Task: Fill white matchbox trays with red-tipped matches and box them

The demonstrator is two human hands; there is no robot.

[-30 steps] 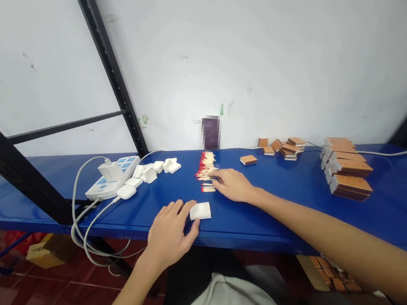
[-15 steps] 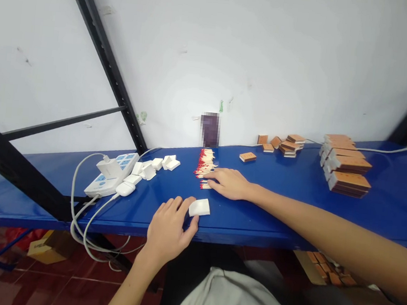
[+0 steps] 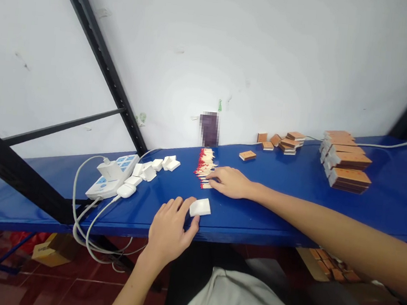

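Observation:
On the blue shelf [image 3: 255, 215] a row of red-tipped matches [image 3: 206, 161] runs away from me. My right hand [image 3: 231, 181] lies at the near end of this row, its fingertips on the matches; whether it pinches any is hidden. Nearer to me is a small white tray [image 3: 200, 207], gripped at its left end between the thumb and fingers of my left hand [image 3: 173, 224]. One brown matchbox [image 3: 248, 155] lies to the right of the matches.
Several white pieces [image 3: 149, 171] lie at the left, beside a white power strip [image 3: 114, 177] with cables. Loose brown boxes [image 3: 290, 144] are at the back right, and stacked boxes [image 3: 350, 162] stand farther right. A black post [image 3: 104, 61] rises at the left.
The fingertips of my right hand have shifted slightly right along the near matches. My left hand still has the white tray. The view has moved a little.

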